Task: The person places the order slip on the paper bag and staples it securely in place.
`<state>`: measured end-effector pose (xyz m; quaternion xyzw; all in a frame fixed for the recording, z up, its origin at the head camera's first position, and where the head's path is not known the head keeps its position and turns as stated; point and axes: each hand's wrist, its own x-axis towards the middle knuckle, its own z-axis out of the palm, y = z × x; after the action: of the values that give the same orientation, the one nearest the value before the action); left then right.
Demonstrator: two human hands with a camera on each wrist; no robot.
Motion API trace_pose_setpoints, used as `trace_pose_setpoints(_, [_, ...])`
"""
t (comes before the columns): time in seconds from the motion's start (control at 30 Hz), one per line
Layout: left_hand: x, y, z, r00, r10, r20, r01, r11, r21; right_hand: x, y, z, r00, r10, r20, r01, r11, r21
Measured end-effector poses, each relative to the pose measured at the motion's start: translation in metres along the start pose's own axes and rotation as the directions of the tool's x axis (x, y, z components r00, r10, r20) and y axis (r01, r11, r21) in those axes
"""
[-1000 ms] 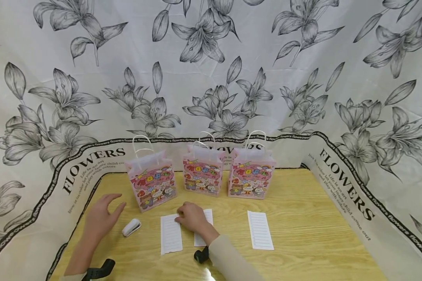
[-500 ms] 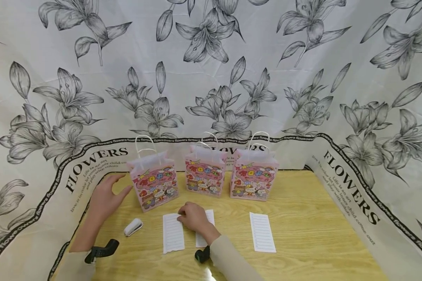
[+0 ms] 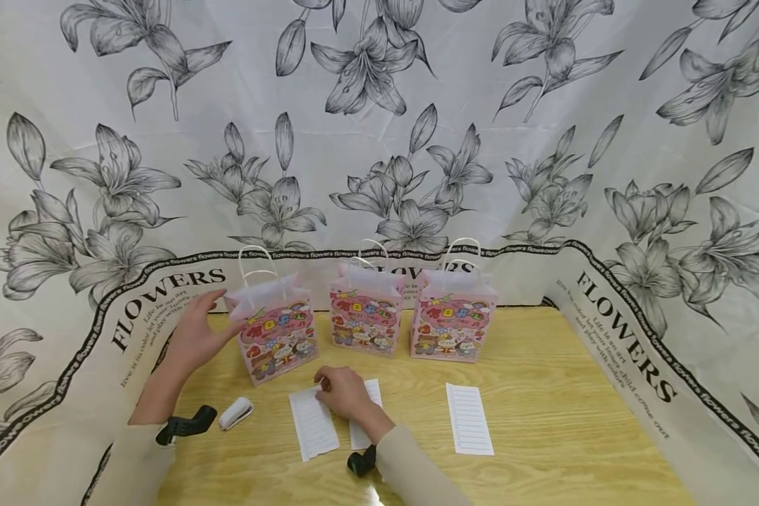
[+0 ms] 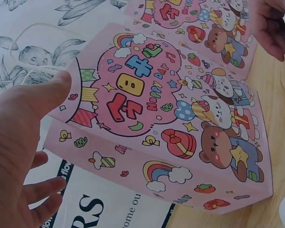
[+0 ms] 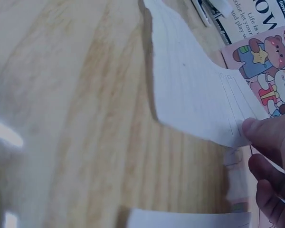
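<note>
The right hand [image 3: 344,393] is pinching the left paper slip [image 3: 313,424] at its far right corner, with the thumb lying on the printed face. The left paper slip is bending near the grip and is lying at a slant in front of the left bag [image 3: 281,336]. The left hand [image 3: 197,336] is spreading its fingers at the upper left edge of the left bag. Its thumb is overlapping the front panel in the left wrist view, and the other fingers are extending beside the narrow side panel; whether they are touching the bag cannot be told.

The middle paper slip [image 3: 359,436] is lying partly hidden beneath the right hand and wrist. The white stapler [image 3: 236,413] is resting to the left of the left paper slip, near the front of the left bag. The right paper slip [image 3: 469,419] is lying flat, well apart from both hands.

The middle bag [image 3: 365,313] and the right bag [image 3: 452,323] are standing upright beside the left bag, which is facing at an angle. All three are resting on the wooden table [image 3: 563,422]. A flower-printed cloth [image 3: 417,105] is hanging behind them.
</note>
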<state>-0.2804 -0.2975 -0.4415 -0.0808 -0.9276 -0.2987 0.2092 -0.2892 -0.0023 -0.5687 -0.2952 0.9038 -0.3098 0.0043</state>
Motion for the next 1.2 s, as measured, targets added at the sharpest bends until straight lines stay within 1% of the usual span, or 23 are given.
trace_pose_setpoints(0.07, [0.002, -0.002, 0.002, 1.0, -0.012, 0.014, 0.012, 1.0, -0.015, 0.0, -0.001, -0.002, 1.0, -0.005, -0.007, 0.005, 0.999, 0.037])
trace_pose_setpoints(0.2, [0.006, -0.002, 0.004, 0.999, -0.034, 0.023, 0.035, 0.998, -0.045, 0.002, -0.003, -0.01, 0.999, -0.013, -0.035, 0.018, 0.991, 0.136])
trace_pose_setpoints(0.27, [0.009, -0.002, 0.003, 0.999, -0.037, 0.022, 0.038, 0.997, -0.064, 0.005, -0.005, -0.016, 0.999, -0.01, -0.041, 0.018, 0.98, 0.199])
trace_pose_setpoints(0.37, [0.01, -0.001, 0.002, 0.999, -0.034, 0.027, 0.037, 0.995, -0.094, 0.008, -0.008, -0.024, 0.999, 0.021, -0.038, -0.01, 0.96, 0.279])
trace_pose_setpoints(0.43, [0.011, -0.001, 0.003, 0.999, -0.026, 0.028, 0.029, 0.993, -0.111, 0.011, -0.01, -0.028, 0.999, 0.04, -0.036, -0.027, 0.948, 0.317])
trace_pose_setpoints(0.5, [0.012, -0.001, 0.003, 0.999, -0.028, 0.027, 0.031, 0.991, -0.127, 0.015, -0.015, -0.034, 0.998, 0.041, -0.039, -0.026, 0.941, 0.338])
trace_pose_setpoints(0.6, [0.013, -0.002, 0.003, 0.999, -0.042, 0.019, 0.044, 0.988, -0.146, 0.021, -0.023, -0.044, 0.997, 0.001, -0.073, 0.024, 0.94, 0.341])
trace_pose_setpoints(0.7, [0.012, -0.003, 0.003, 0.998, -0.056, 0.025, 0.059, 0.983, -0.173, 0.027, -0.033, -0.057, 0.995, -0.033, -0.096, 0.065, 0.937, 0.344])
trace_pose_setpoints(0.87, [0.013, -0.004, 0.006, 0.999, -0.026, 0.027, 0.031, 0.979, -0.202, 0.044, -0.042, -0.079, 0.991, -0.058, -0.124, 0.099, 0.932, 0.35])
trace_pose_setpoints(0.93, [0.014, -0.004, 0.007, 1.0, -0.019, 0.021, 0.023, 0.979, -0.205, 0.052, -0.046, -0.086, 0.985, -0.08, -0.154, 0.128, 0.934, 0.332])
trace_pose_setpoints(1.0, [0.014, -0.004, 0.007, 0.999, -0.027, 0.019, 0.03, 0.978, -0.208, 0.06, -0.049, -0.092, 0.977, -0.111, -0.183, 0.163, 0.939, 0.302])
trace_pose_setpoints(1.07, [0.013, -0.003, 0.008, 0.999, -0.039, 0.021, 0.042, 0.977, -0.207, 0.068, -0.053, -0.096, 0.972, -0.131, -0.194, 0.183, 0.942, 0.281])
trace_pose_setpoints(1.2, [0.012, -0.002, 0.009, 0.998, -0.052, 0.03, 0.057, 0.975, -0.213, 0.08, -0.061, -0.1, 0.977, -0.121, -0.177, 0.167, 0.946, 0.279])
